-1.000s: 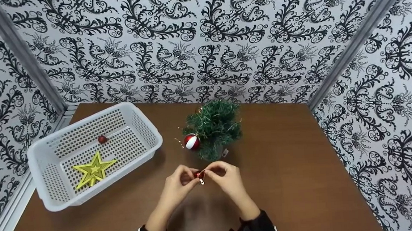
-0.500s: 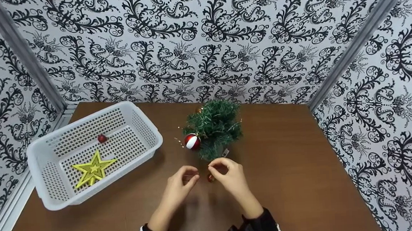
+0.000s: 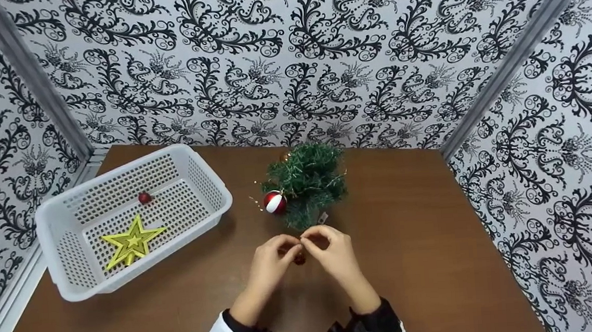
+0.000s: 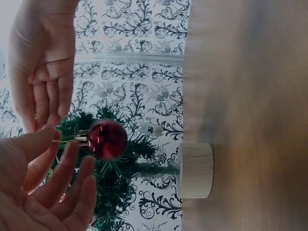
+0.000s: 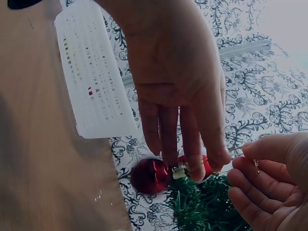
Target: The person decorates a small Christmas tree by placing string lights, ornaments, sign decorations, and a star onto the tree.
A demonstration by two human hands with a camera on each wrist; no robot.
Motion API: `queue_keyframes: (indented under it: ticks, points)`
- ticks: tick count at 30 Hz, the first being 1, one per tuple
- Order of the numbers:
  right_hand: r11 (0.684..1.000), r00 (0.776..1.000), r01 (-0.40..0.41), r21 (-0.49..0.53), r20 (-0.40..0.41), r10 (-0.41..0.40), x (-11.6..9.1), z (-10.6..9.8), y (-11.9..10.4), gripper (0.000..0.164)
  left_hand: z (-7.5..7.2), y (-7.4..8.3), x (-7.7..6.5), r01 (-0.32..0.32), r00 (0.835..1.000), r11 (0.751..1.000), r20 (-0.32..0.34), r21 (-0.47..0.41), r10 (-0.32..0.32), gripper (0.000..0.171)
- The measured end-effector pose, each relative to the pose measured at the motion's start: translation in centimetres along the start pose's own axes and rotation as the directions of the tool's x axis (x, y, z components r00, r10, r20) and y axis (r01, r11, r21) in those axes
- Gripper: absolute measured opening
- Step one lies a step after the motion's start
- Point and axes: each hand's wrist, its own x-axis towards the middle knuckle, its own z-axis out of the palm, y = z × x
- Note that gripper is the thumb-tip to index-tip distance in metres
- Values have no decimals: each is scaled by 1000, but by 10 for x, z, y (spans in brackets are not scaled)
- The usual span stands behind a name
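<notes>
A small shiny red Christmas bauble (image 3: pixel 299 258) hangs by its thin gold loop, low in front of the tree. My left hand (image 3: pixel 272 261) and right hand (image 3: pixel 331 249) meet fingertip to fingertip over it, each pinching at the loop. In the left wrist view, the bauble (image 4: pixel 108 139) has a metal cap, and the gold thread runs to the left thumb. From the right wrist, the left fingers overlap the cap beside the bauble (image 5: pixel 150 176). Behind stands a small green Christmas tree (image 3: pixel 310 178) with a red-and-white bauble (image 3: pixel 275 202) on its left side.
A white perforated basket (image 3: pixel 207 164) stands at the left, holding a yellow star (image 3: pixel 133 241) and a small red bauble (image 3: pixel 144 198). The tree has a round pale wooden base (image 4: pixel 196 171). Patterned walls (image 3: pixel 248 75) border the brown table (image 3: pixel 426 240).
First the bauble was between both hands; then the left hand drew away while the right held it by the loop. Now the left fingers are back against the right fingertips.
</notes>
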Motion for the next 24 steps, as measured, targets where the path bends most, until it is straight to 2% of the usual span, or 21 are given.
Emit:
queue_keyframes:
  ticks: [5,9,17,24]
  points:
    - [999,999,11,-36,-48,-13,3,-8,3,5,3,1,4,-21,999,1000,-36,6,21,17]
    - [999,997,12,-48,-78,-16,6,-15,5,4,7,4,11,-33,999,999,-27,-30,32,21]
    - [997,998,-20,-73,-63,16,11,-26,3,9,16,14,25,-75,997,997,-1,-11,75,26]
    - [998,999,-19,-63,-51,16,15,-34,3,13,19,19,32,-57,998,998,-21,-41,56,21]
